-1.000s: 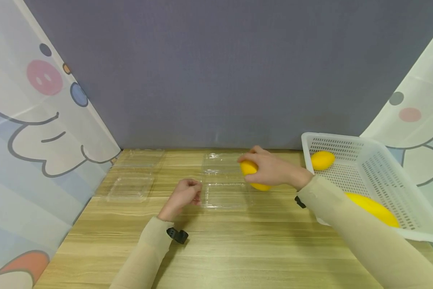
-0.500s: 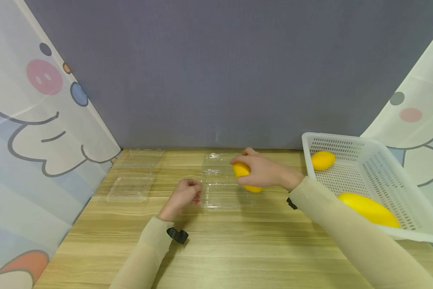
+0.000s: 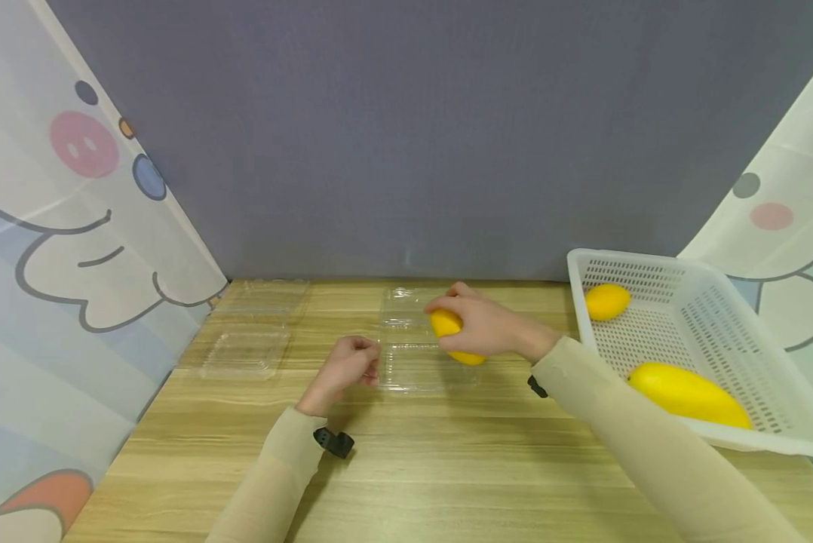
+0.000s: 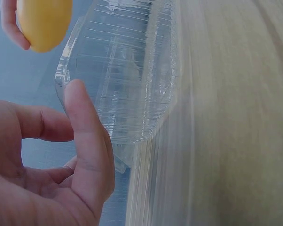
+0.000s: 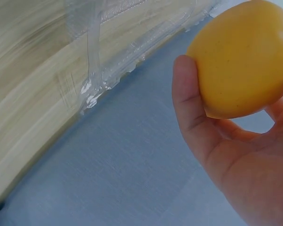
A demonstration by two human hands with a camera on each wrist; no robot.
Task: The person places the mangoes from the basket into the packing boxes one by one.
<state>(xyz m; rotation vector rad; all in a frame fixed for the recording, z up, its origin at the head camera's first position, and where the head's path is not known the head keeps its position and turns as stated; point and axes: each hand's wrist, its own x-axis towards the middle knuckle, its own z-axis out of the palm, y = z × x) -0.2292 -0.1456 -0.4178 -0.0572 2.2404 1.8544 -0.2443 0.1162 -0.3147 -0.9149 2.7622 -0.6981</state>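
My right hand [image 3: 481,324] grips a smooth yellow mango [image 3: 447,324], fingers on its far side and thumb on its near side. It is held over the right part of an open clear plastic clamshell box [image 3: 420,369], whose lid [image 3: 409,305] lies folded back toward the wall. In the right wrist view the mango [image 5: 245,61] is raised off the table. At the box's left edge, my left hand [image 3: 348,362] pinches the rim; the left wrist view shows its fingertips [image 4: 78,94] at the rim's corner.
A second open clear clamshell box [image 3: 243,354] lies on the wooden table [image 3: 406,467] to the left. The white perforated basket [image 3: 766,332] on the right holds a smaller yellow fruit [image 3: 607,302] and a large elongated one [image 3: 691,396]. A grey wall [image 3: 406,151] stands behind.
My right hand has moved left with the mango, from the box's right edge to over the box. The left hand has stayed at the rim.
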